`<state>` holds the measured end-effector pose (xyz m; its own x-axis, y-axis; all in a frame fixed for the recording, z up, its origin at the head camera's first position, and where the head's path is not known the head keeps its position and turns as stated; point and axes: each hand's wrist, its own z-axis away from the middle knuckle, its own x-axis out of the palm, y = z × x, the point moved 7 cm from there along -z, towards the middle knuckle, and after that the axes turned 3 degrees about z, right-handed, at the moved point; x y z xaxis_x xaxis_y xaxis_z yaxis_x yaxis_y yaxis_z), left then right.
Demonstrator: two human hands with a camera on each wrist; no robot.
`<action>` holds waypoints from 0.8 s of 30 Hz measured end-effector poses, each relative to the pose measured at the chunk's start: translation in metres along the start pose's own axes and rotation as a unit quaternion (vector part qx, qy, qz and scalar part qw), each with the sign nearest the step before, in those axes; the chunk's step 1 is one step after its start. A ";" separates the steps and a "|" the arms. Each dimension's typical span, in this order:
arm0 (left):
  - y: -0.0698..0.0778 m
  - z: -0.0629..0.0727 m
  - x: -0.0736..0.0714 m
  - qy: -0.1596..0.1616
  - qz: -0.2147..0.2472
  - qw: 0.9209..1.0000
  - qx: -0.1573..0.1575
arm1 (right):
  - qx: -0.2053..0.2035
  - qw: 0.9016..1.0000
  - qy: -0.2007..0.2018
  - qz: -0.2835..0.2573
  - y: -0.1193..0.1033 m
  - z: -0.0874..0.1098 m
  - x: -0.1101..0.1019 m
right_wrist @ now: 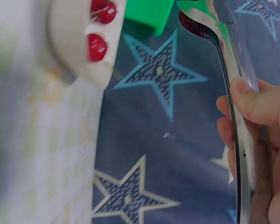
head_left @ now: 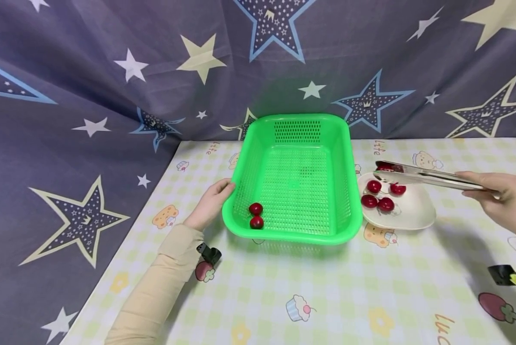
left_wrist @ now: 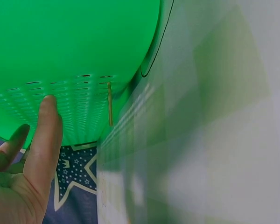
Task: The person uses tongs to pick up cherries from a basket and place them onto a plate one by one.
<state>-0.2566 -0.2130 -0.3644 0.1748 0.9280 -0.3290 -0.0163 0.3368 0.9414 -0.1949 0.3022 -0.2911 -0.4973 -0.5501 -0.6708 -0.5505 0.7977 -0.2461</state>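
Observation:
My right hand (head_left: 505,194) grips metal tongs (head_left: 439,178), thumb on one arm and fingers round the other in the right wrist view. A dark red cherry (head_left: 384,166) sits between the tongs' tips, above the far left of a white plate (head_left: 417,211). Several more cherries (head_left: 386,204) lie on that plate. My left hand (head_left: 212,201) rests at the left rim of a green plastic basket (head_left: 294,187). In the left wrist view, a straight finger (left_wrist: 44,140) reaches up along the basket's slotted outer wall. Two cherries (head_left: 256,215) lie in the basket's near left corner.
A checked cloth with printed cartoons covers the table (head_left: 326,297). Behind it and to the left hangs a dark blue star-patterned curtain (head_left: 154,38). The plate stands close to the basket's right side, and the basket's far end is near the curtain.

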 end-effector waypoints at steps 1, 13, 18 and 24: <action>0.000 0.000 0.000 0.000 0.001 1.000 -0.001 | 0.008 1.000 -0.001 -0.007 0.017 0.008 0.005; -0.003 -0.001 -0.001 0.005 0.009 1.000 -0.007 | 0.089 0.995 -0.040 -0.034 0.133 0.074 0.033; -0.004 -0.001 0.000 0.005 0.007 1.000 -0.008 | 0.089 0.994 -0.046 -0.031 0.114 0.075 0.028; -0.004 0.000 -0.001 0.008 0.004 1.000 -0.009 | 0.057 0.997 -0.049 -0.014 0.104 0.071 0.027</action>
<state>-0.2570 -0.2150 -0.3680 0.1578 0.9331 -0.3232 -0.0357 0.3325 0.9424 -0.2179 0.3884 -0.3846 -0.4119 -0.5511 -0.7257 -0.4813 0.8078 -0.3403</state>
